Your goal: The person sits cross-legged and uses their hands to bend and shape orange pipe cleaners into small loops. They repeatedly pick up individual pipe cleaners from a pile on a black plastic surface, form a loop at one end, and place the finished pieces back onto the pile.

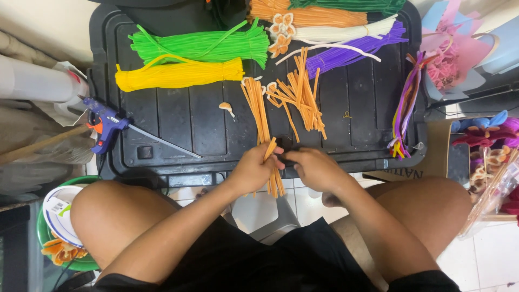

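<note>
Lid (178, 124) of black plastic filled the middle of the frame as a work surface, its near edge running just above the person's knees. Bundles lay across its upper part — green pipe cleaners (205, 44) over yellow pipe cleaners (178, 74) at upper left, purple pipe cleaners (351, 51) at upper right — with bare room in the lower left of the lid beside the blue glue gun (105, 123). Orange pipe cleaners (258, 111) ran in a long sheaf from the lid's centre down over its near edge, long axis nearly vertical in the frame. The left hand (254, 168) was closed around that sheaf at the edge; the right hand (313, 168) sat just beside it, fingers curled narrow on something dark — I could not tell what.
</note>
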